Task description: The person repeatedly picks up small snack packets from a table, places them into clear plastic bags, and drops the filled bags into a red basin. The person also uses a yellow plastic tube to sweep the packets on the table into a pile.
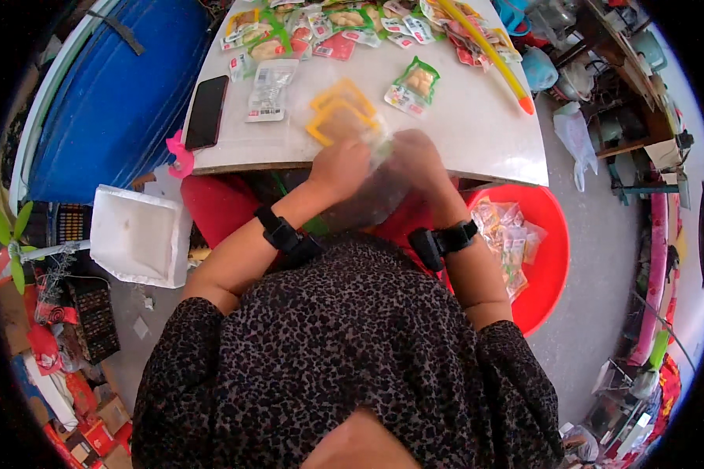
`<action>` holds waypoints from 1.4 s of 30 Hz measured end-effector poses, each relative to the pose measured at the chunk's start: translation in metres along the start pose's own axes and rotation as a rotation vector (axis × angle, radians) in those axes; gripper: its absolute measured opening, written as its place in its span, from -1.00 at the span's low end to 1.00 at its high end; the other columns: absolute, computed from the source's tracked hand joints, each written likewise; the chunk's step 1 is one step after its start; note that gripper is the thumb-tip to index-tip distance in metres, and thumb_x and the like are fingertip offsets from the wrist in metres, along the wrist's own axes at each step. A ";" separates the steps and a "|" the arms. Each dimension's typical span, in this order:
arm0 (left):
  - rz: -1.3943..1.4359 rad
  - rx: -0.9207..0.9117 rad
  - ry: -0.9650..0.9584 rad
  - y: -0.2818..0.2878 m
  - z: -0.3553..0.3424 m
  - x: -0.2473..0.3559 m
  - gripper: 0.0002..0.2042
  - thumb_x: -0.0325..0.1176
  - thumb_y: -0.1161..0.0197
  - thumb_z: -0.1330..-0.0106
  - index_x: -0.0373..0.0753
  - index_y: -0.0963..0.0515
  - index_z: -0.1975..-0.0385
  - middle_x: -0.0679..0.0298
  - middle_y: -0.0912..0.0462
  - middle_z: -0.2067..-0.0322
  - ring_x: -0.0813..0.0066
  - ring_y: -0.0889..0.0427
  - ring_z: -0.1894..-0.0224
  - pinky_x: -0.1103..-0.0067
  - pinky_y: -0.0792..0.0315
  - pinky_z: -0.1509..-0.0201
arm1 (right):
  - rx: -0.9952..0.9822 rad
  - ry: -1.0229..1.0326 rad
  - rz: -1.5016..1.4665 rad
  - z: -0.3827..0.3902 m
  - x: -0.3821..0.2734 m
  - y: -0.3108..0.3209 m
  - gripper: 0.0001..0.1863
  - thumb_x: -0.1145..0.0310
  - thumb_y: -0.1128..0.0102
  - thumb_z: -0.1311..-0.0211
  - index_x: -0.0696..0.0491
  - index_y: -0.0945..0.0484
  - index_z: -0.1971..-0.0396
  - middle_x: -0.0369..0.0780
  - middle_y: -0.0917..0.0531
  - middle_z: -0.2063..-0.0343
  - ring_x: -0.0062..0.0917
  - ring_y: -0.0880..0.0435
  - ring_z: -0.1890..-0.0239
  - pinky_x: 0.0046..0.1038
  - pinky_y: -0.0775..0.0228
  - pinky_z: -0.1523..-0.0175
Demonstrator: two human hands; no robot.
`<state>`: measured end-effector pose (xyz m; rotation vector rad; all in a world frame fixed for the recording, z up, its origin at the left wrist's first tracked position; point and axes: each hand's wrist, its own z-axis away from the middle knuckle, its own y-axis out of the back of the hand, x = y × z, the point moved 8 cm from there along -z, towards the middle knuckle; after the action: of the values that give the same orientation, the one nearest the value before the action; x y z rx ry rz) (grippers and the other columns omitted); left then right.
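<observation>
At the near edge of the white table, my left hand (pixel 343 166) is closed, gripping a clear plastic bag (pixel 380 148) smeared by motion. My right hand (pixel 416 160) is closed at the bag's other side, its fingertips blurred. Beyond my left knuckles are yellow-edged food packets (pixel 339 123), overlapping; whether they lie inside the bag is unclear. A green-edged packet (pixel 416 83) rests apart, farther right. Left of the yellow packets lies a clear and white packet (pixel 271 90).
A dark phone (pixel 206 112) lies at the table's left edge. Many packets (pixel 338 45) are heaped along the far side, with a yellow stick (pixel 489 53) with an orange tip at right. Below right stands a red basin (pixel 551 262) holding packets; at left, a white foam box (pixel 141 234).
</observation>
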<state>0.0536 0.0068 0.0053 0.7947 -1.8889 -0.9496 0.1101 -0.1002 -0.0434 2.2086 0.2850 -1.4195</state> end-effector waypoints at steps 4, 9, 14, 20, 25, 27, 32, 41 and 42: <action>0.020 -0.045 0.022 -0.002 0.002 -0.003 -0.92 -0.38 0.02 0.02 -0.23 -0.31 0.58 0.14 -0.36 0.58 0.12 -0.37 0.49 0.32 -0.25 0.49 | 0.058 -0.005 0.060 -0.009 -0.004 -0.018 -0.84 0.50 0.09 0.10 0.23 -0.32 0.45 -0.24 -0.38 0.68 -0.58 -0.39 0.68 -0.61 -0.25 0.64; -0.011 -0.064 0.013 -0.004 0.009 -0.005 -0.93 -0.39 0.01 0.02 -0.22 -0.33 0.55 0.15 -0.37 0.57 0.12 -0.38 0.50 0.33 -0.25 0.51 | 0.223 0.043 -0.151 -0.005 0.004 -0.011 -0.82 0.52 0.10 0.10 0.25 -0.30 0.43 -0.20 -0.40 0.61 -0.53 -0.44 0.64 -0.56 -0.36 0.56; -0.002 -0.024 -0.007 0.001 0.012 -0.003 -0.91 -0.39 0.00 0.01 -0.20 -0.37 0.49 0.16 -0.38 0.57 0.14 -0.39 0.51 0.35 -0.27 0.52 | -0.088 -0.309 0.124 -0.008 -0.026 -0.027 -0.78 0.48 0.03 0.13 0.27 -0.33 0.43 -0.17 -0.43 0.53 -0.54 -0.48 0.55 -0.56 -0.37 0.51; -0.027 0.013 -0.092 0.016 0.023 0.002 -0.79 -0.35 -0.11 0.09 -0.18 -0.40 0.40 0.19 -0.39 0.42 0.23 -0.38 0.32 0.42 -0.27 0.29 | -0.098 -0.528 0.191 -0.002 -0.012 -0.023 -0.72 0.44 0.01 0.16 0.21 -0.37 0.36 -0.11 -0.48 0.46 -0.41 -0.50 0.40 -0.47 -0.33 0.35; -0.188 0.173 -0.253 0.028 0.034 0.003 -0.74 -0.38 -0.16 0.19 -0.19 -0.39 0.42 0.22 -0.35 0.34 0.24 -0.34 0.23 0.42 -0.23 0.19 | 0.150 -0.201 0.630 -0.002 -0.043 0.017 -0.65 0.45 0.08 0.12 0.14 -0.30 0.22 -0.02 -0.43 0.32 -0.17 -0.42 0.28 -0.32 -0.27 0.20; -0.192 0.191 -0.284 0.026 0.034 -0.004 -0.76 -0.41 -0.15 0.20 -0.20 -0.38 0.44 0.21 -0.35 0.33 0.23 -0.34 0.23 0.42 -0.23 0.20 | 0.111 -0.079 0.820 -0.006 -0.054 0.011 -0.67 0.47 0.09 0.14 0.12 -0.32 0.24 -0.05 -0.39 0.25 -0.21 -0.41 0.25 -0.31 -0.27 0.19; -0.069 0.167 -0.334 0.033 0.031 -0.010 -0.80 -0.48 -0.10 0.19 -0.25 -0.37 0.47 0.20 -0.36 0.35 0.21 -0.34 0.25 0.41 -0.23 0.20 | -0.031 0.105 1.007 -0.012 -0.046 -0.001 -0.82 0.47 0.07 0.18 0.09 -0.39 0.45 -0.12 -0.41 0.32 -0.27 -0.42 0.29 -0.32 -0.29 0.25; 0.255 0.213 -0.225 0.102 -0.008 -0.001 -0.89 -0.46 -0.06 -0.01 -0.30 -0.38 0.45 0.15 -0.42 0.36 0.27 -0.40 0.28 0.51 -0.25 0.14 | 0.083 -0.087 0.480 -0.033 -0.101 0.046 -0.87 0.41 0.12 0.01 0.17 -0.33 0.57 -0.09 -0.44 0.57 -0.27 -0.41 0.50 -0.41 -0.25 0.39; 0.343 0.218 -0.196 0.112 -0.015 0.000 -0.92 -0.47 -0.01 -0.07 -0.30 -0.37 0.44 0.19 -0.42 0.36 0.41 -0.40 0.28 0.58 -0.25 0.15 | 0.064 -0.053 0.509 -0.036 -0.117 0.054 -0.87 0.44 0.07 -0.01 0.16 -0.39 0.43 -0.22 -0.45 0.56 -0.58 -0.42 0.50 -0.59 -0.25 0.34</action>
<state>0.0496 0.0595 0.1052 0.4891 -2.2384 -0.6325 0.1101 -0.1174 0.0893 2.0844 -0.3263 -1.2077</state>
